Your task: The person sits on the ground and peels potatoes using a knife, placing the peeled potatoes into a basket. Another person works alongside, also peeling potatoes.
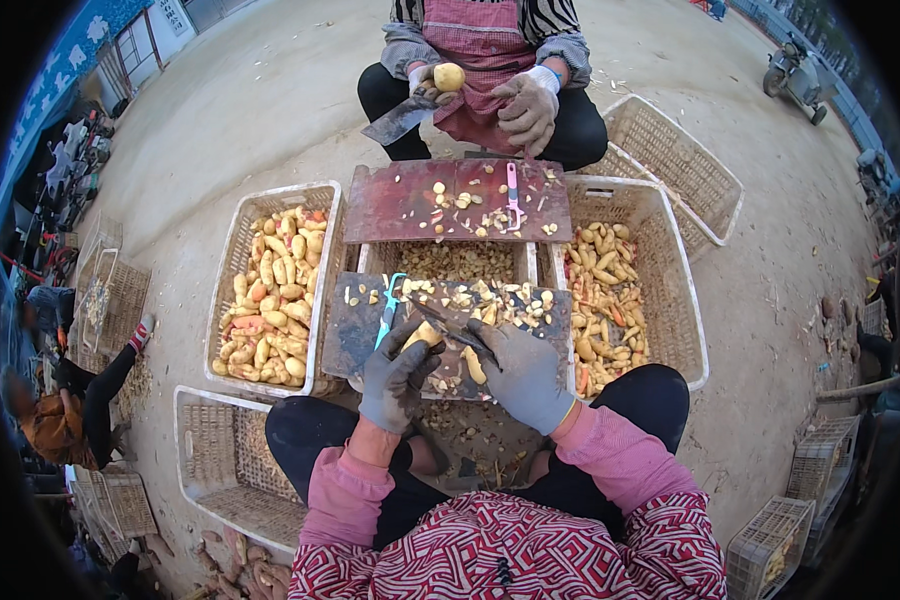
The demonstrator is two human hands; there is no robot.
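My left hand [394, 377], in a grey work glove, grips a peeled sweet potato [424, 335] over the near dark board [349, 326]. In my gloved right hand [523, 375] is a knife [444, 324], its dark blade pointing up-left and reaching to the sweet potato; whether it cuts in is unclear. Beside my right fingers lies a peeled piece [472, 365] on the board. A turquoise peeler [387, 313] rests just beyond my left hand. Pale trimmings [499, 304] are scattered along the board's far side.
Peeled sweet potatoes fill a left crate [217, 300] and lie in a right crate [686, 300]. A crate of scraps [531, 262] stands between the boards. Opposite, a co-worker's gloved hand [424, 79] holds a cleaver [401, 120] and a peeled piece. A pink peeler [512, 187] lies on the reddish board [397, 199].
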